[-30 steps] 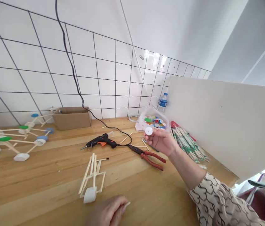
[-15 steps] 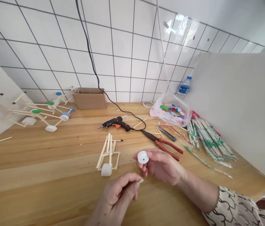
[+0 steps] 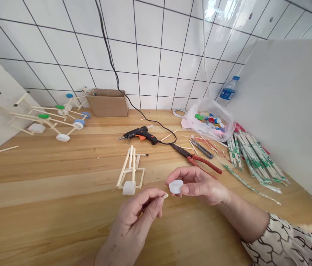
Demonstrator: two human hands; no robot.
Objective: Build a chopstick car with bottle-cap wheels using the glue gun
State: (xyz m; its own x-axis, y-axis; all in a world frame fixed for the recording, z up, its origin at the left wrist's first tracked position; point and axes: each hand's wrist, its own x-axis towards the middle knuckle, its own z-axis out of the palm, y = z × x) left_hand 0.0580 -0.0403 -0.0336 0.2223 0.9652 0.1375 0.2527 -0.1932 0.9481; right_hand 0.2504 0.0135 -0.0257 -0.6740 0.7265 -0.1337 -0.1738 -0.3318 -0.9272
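So a second ago our right hand (image 3: 200,184) was way over by the bag of caps (image 3: 208,122). Now it's back in front of us, fingers closed around the white cap (image 3: 176,186), which sits just above the worktop (image 3: 47,192) and right beside our left hand (image 3: 136,218). That hand has come up too, thumb and forefinger pinching a short stick (image 3: 165,195) whose tip is nearly touching the cap. Just behind lies the stick frame (image 3: 130,171), with the glue gun (image 3: 140,135) and pliers (image 3: 197,159) further back. The wooden top is pretty cluttered, with wrapped chopsticks (image 3: 252,157) on the right, a cardboard box (image 3: 108,103) against the tiled wall (image 3: 150,44), and a white panel on each side.
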